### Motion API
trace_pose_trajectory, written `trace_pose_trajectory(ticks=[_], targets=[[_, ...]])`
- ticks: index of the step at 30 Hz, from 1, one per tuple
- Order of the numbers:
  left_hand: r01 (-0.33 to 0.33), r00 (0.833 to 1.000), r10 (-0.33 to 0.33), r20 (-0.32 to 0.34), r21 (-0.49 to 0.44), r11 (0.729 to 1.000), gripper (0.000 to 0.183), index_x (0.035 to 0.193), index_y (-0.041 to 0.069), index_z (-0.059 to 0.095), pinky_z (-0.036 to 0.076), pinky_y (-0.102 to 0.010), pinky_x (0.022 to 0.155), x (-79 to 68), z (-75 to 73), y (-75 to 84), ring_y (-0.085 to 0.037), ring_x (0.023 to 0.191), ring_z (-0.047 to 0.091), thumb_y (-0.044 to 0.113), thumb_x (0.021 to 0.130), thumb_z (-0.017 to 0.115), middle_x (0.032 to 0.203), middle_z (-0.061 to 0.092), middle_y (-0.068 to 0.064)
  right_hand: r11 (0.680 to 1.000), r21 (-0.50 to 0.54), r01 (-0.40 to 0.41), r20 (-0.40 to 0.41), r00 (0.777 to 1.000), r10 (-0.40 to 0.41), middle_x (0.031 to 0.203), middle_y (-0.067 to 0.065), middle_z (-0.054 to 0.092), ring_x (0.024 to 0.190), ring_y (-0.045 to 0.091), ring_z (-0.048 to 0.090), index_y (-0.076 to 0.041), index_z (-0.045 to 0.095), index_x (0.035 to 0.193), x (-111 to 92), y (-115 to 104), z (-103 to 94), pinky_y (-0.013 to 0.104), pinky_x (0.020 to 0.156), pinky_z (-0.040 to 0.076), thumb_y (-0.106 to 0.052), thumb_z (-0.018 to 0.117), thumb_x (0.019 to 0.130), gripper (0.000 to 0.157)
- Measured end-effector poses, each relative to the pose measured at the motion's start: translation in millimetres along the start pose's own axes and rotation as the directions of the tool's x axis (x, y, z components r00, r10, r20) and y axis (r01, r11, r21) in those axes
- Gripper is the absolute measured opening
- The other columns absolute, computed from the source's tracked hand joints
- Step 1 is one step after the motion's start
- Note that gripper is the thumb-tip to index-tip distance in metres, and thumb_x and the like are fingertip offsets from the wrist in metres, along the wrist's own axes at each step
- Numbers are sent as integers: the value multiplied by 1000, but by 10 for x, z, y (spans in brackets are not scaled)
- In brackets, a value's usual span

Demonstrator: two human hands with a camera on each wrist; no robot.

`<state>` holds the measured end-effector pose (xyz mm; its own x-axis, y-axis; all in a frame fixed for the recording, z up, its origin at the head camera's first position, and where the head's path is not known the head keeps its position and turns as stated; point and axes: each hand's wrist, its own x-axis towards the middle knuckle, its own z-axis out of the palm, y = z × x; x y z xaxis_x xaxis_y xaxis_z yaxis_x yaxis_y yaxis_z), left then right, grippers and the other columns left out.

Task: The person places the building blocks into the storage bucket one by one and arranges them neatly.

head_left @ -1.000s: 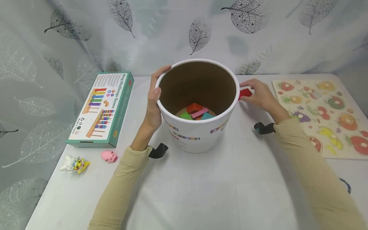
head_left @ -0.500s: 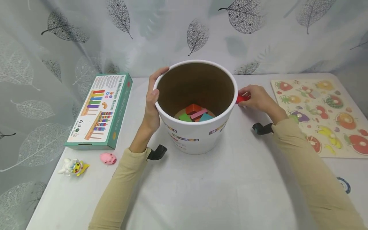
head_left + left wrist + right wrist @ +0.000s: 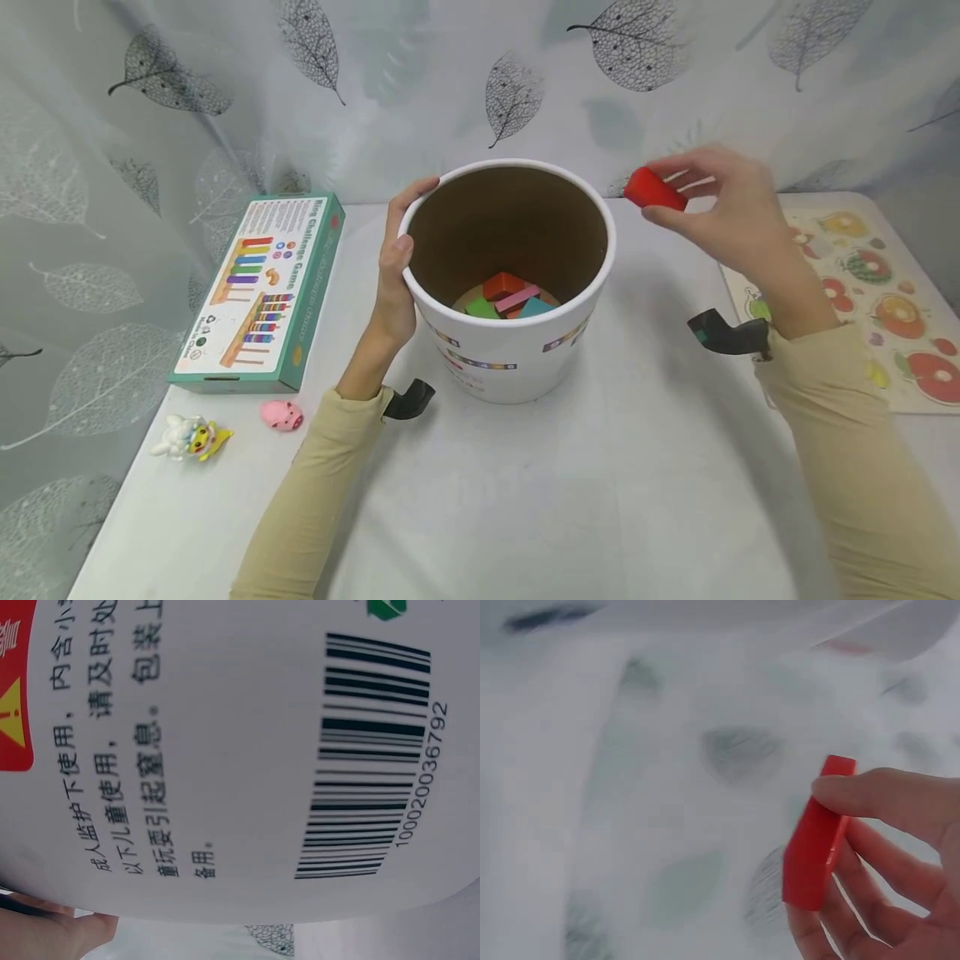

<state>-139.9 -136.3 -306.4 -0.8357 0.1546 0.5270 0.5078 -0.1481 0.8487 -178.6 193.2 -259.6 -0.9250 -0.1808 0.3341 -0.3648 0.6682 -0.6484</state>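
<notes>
A white bucket with a brown interior stands mid-table in the head view. My left hand grips its left side, the thumb at the rim and the fingers reaching round the far side. The bucket's printed wall fills the left wrist view, with part of the hand below it. Several coloured blocks lie on the bucket floor, among them a red-orange block, a pink one and a green one. Right of the rim, my right hand pinches a red block in the air.
A green and white game box lies at the left, with a pink pig toy and a white and yellow figure before it. At the right is a fruit puzzle board, partly behind the right arm. A leaf-print curtain hangs behind.
My right hand has lifted the red block from low beside the bucket's right side, moving up and to the right. The left hand stays on the bucket.
</notes>
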Motion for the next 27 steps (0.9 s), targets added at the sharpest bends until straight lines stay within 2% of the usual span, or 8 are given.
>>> trace_pose_trajectory(ticks=[4,7,10,12,16,19,22,27], targets=[[1,1000,-1,-1,3,1000,77,147,15,31,37,-59,103,-7,-5,2,-35,128,42,62,85,39,141,43,-12,976,162,143,-123,985,-124,110,-8,65,95,7,61,-10,68,122,-47,-448,-90,10,85,47,-2,79,76,48],[4,1000,-4,4,2,1000,77,147,16,31,37,-60,103,-8,-3,6,-36,128,42,62,86,39,142,42,-12,931,242,272,-154,958,-240,112,-4,67,99,13,63,-5,68,120,-83,-733,-78,15,87,50,6,78,74,48],[0,1000,0,6,-1,1000,77,146,16,31,37,-59,103,-6,0,10,-36,128,42,62,86,39,141,42,-13,881,334,336,-140,942,-306,114,5,68,101,17,63,-1,68,118,-101,-931,-16,18,88,51,10,77,72,48],[-2,1000,2,7,-4,1000,77,146,15,31,38,-57,103,-4,4,11,-35,128,42,62,86,39,141,42,-12,845,404,351,-118,936,-332,114,8,67,101,20,63,0,68,117,-100,-998,35,20,88,52,11,77,72,47],[2,1000,-2,11,-13,1000,78,146,15,31,38,-56,103,-6,5,1,-34,128,42,62,86,40,141,42,-11,772,553,314,-85,943,-322,110,10,68,98,22,63,2,69,114,-78,-1033,138,21,87,52,10,77,72,44],[4,1000,-4,14,-13,1000,78,146,15,31,38,-59,103,-7,6,-1,-35,129,42,63,86,40,142,42,-11,735,613,290,-70,947,-315,109,9,68,98,23,63,2,69,113,-71,-1031,172,21,88,52,10,77,71,43],[3,1000,-3,12,-6,1000,78,146,15,30,37,-61,103,-8,2,1,-36,128,42,63,86,39,141,42,-12,718,632,292,-64,943,-327,109,10,68,99,24,63,3,68,113,-67,-1039,187,23,89,52,10,77,72,42],[-8,1000,8,13,-1,1000,77,146,14,30,38,-59,103,-5,-13,-5,-36,128,42,62,86,39,141,42,-12,715,608,345,-81,923,-376,109,14,68,99,28,64,5,68,112,-54,-1059,211,26,89,53,14,75,71,42]])
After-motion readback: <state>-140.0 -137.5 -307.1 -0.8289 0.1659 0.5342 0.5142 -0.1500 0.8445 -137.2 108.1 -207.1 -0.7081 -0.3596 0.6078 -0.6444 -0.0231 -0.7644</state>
